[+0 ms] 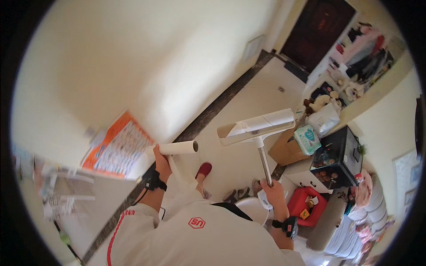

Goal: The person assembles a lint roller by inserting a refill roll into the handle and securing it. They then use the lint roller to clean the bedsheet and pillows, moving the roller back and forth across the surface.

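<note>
My left hand [162, 165] is closed around one end of a white paper roll [179, 147], whose hollow core faces right. A loose strip of white paper [179, 170] seems to hang from it. My right hand [274, 195] grips the handle [265, 164] of a large lint roller [257, 128]. Its wide white head is raised in front of me, with a pale curved cover along the roll. The roller head and the paper roll are apart. Both wrists wear black straps with small devices.
A pale wall with an orange-edged poster [120, 146] stands at the left. At the right are a cardboard box [283, 148], a white-green package [307, 139], a black glass-fronted case [336, 159], a red bin [306, 206] and a grey sofa [326, 226]. Shoes [237, 194] lie on the floor.
</note>
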Demonstrator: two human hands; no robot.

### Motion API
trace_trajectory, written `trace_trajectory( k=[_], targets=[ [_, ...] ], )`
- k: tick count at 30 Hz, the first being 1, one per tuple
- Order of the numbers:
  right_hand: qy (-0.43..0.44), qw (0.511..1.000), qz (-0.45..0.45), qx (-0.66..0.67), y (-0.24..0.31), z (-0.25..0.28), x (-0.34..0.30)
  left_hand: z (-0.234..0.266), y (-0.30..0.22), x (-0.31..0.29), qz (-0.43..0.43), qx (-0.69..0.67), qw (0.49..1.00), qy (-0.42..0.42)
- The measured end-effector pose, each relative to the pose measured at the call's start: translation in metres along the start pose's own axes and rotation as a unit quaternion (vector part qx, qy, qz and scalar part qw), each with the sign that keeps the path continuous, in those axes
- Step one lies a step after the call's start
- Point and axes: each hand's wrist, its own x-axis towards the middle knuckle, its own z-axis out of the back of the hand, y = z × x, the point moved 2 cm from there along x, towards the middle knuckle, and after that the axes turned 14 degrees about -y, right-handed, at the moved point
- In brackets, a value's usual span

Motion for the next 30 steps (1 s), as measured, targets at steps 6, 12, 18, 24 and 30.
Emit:
trace_trajectory(
  k=[6,12,18,24,30],
  targets=[
    [-0.117,0.989,-0.083,0.038,0.024,0.024,0.161,-0.240,0.027,0.099,0.077,0.046,0.993,0.079],
    [-0.151,0.977,-0.142,0.052,0.017,0.063,0.300,-0.451,0.106,0.171,0.128,0.106,0.982,0.089],
    [-0.173,0.974,-0.137,0.054,-0.002,0.118,0.468,-0.613,0.189,0.242,0.146,0.129,0.945,0.264],
    [-0.133,0.982,-0.114,0.065,0.010,0.164,0.653,-0.704,0.219,0.306,0.163,0.075,0.966,0.185],
    [-0.064,0.992,-0.079,0.074,0.025,0.180,0.844,-0.784,0.242,0.382,0.180,0.019,0.984,0.003]
  ],
)
